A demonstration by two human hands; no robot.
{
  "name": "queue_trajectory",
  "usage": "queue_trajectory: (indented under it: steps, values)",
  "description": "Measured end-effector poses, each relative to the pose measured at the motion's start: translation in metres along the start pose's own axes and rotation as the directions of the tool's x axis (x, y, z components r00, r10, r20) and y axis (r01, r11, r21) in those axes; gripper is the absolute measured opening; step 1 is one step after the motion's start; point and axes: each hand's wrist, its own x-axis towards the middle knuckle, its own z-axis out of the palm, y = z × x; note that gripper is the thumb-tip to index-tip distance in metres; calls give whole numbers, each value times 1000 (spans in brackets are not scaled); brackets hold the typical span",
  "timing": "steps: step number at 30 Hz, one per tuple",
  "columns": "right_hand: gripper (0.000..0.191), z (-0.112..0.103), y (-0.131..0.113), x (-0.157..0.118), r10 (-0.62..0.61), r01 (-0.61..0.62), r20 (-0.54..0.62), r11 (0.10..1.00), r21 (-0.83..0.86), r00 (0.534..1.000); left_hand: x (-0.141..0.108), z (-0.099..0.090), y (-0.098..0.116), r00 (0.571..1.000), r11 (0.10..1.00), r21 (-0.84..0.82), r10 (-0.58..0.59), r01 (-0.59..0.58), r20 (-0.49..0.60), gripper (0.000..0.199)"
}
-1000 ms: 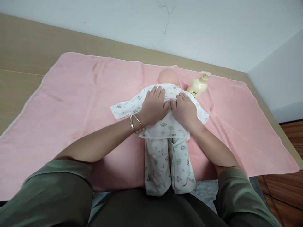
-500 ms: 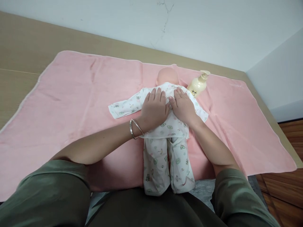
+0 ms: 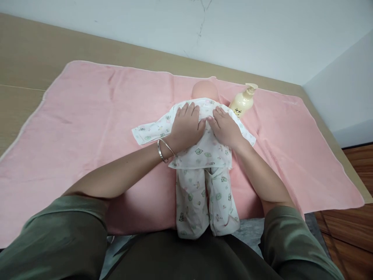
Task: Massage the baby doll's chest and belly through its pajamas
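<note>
A baby doll [image 3: 205,90] lies with its head toward the wall, the smooth back of the head showing. It wears a white printed shirt [image 3: 204,155] and matching printed trousers [image 3: 192,198], whose leg ends reach my lap. My left hand [image 3: 186,126], with a silver bangle at the wrist, rests flat on the left part of the shirt's upper back. On the right part, my right hand [image 3: 225,126] lies flat too, fingers pointing away from me. The thumbs come close together near the middle. Neither hand grips anything.
Beneath the doll a pink blanket [image 3: 96,116] covers much of the wooden table [image 3: 58,39]. A cream pump bottle [image 3: 243,102] lies tilted beside the doll's right shoulder area. A pale wall [image 3: 145,23] runs behind, and wood-grained panels [image 3: 349,229] stand at the lower right.
Both hands stay flat on the shirt's back. The left thumb has spread a little from its fingers, and the shirt's upper part looks smoother. The view has shifted slightly.
</note>
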Motion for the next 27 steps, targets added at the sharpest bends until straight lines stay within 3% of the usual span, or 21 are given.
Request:
queue_trajectory:
  steps: [6, 14, 22, 27]
  values:
    - [65, 9, 7, 12, 15, -14, -52, 1000, 29, 999, -6, -2, 8, 1000, 998, -62, 11, -10, 19, 58]
    - [46, 13, -20, -17, 79, -64, -197, 995, 80, 977, 15, -4, -9, 992, 982, -168, -65, 83, 110, 61]
    - [58, 18, 2, 3, -34, 48, -138, 994, 98, 990, 3, 10, -7, 998, 989, -142, -50, 46, -28, 54]
    - [64, 22, 11, 10, -62, 73, -117, 993, 94, 991, 1, 11, -7, 997, 989, -137, -57, 49, -50, 52]
